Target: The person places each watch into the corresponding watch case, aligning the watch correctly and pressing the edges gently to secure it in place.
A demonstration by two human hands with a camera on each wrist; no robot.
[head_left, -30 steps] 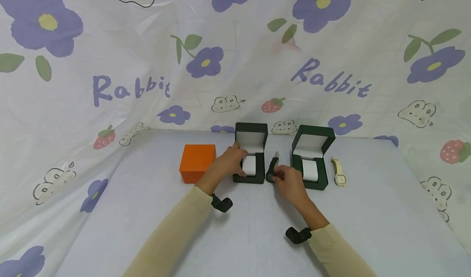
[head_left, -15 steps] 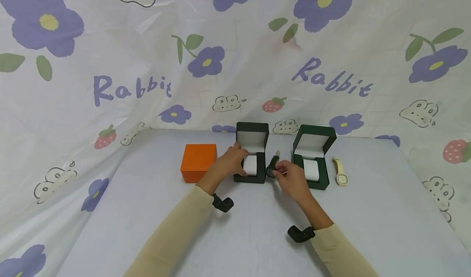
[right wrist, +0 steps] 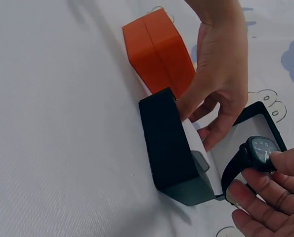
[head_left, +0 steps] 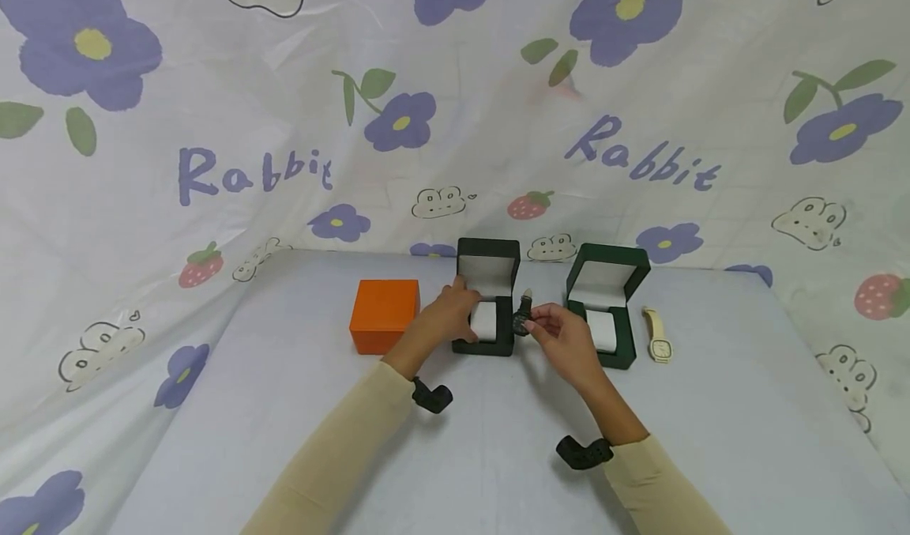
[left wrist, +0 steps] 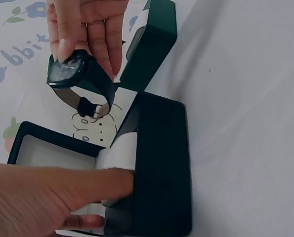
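Observation:
My right hand pinches a black wristwatch, thumb on the case and fingers behind it. In the left wrist view the strap hangs in a loop with its buckle end below. The watch is held up just right of an open black watch box. Inside that box sits a white cushion. My left hand reaches into the box from the left, thumb at the cushion's front side and fingers toward its back; the palm hides part of the cushion.
An orange box stands left of the black box, beside my left forearm. To the right are an open green watch box with a white cushion and a gold wristwatch lying flat. A printed cloth hangs behind the table.
The black watch has come up slightly and left, toward the black box's right edge, its strap now more upright. The left hand stays in place at the cushion.

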